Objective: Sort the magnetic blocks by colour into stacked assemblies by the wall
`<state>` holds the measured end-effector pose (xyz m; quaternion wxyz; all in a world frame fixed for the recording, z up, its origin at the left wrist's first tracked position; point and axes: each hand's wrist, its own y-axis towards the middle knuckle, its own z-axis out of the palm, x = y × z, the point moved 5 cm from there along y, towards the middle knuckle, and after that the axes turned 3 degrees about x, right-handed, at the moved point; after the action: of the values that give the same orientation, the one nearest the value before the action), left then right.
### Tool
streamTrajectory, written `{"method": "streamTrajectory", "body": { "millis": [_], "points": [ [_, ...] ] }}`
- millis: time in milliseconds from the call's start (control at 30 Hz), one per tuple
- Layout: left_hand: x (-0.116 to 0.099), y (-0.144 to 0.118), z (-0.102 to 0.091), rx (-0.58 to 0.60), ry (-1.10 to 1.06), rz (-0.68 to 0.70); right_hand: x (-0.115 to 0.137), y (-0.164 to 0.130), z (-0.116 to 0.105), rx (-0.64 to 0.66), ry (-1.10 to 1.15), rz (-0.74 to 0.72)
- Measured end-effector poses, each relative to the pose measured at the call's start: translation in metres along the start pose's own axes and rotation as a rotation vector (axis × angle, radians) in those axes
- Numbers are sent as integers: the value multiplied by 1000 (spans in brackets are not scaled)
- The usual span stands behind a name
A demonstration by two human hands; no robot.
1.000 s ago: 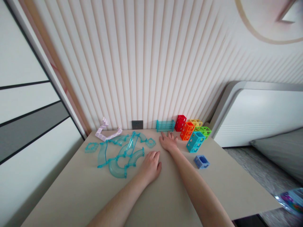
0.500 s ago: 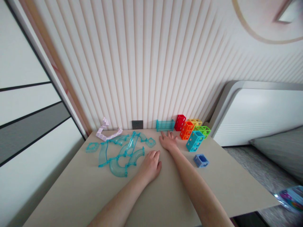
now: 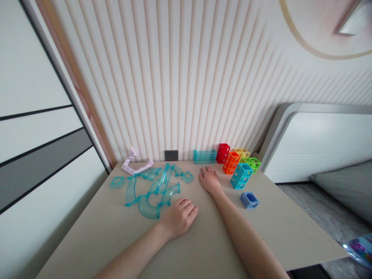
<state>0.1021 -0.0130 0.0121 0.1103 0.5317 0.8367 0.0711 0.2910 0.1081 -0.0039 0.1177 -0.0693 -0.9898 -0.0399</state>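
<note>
Teal curved track pieces [image 3: 152,188] lie mid-table, left of the block cluster [image 3: 238,164]. My left hand [image 3: 178,217] rests beside them, fingers loosely curled, empty. My right hand [image 3: 208,179] lies flat, empty. Best gripped by the rims, lifted singly.

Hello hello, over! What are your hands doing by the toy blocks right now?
Left hand flat on table, empty, beside teal track pieces. Right hand flat, empty, short of teal block tower. Small blue cube sits apart.
</note>
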Motion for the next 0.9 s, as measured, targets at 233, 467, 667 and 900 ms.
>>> {"method": "streamTrajectory", "body": {
  "millis": [233, 467, 667, 900],
  "points": [
    [17, -28, -40, -319, 12, -71, 0, -17, -2, -52, 94, -115],
    [72, -49, -58, -539, 195, -530, 2, -18, -6, -118, 169, -188],
    [93, -60, -32, -348, 187, -797, 3, -17, -4, -134, 171, -220],
    [96, -59, -27, -304, 119, -813, 3, -16, -3, -125, 150, -235]
  ]
}}
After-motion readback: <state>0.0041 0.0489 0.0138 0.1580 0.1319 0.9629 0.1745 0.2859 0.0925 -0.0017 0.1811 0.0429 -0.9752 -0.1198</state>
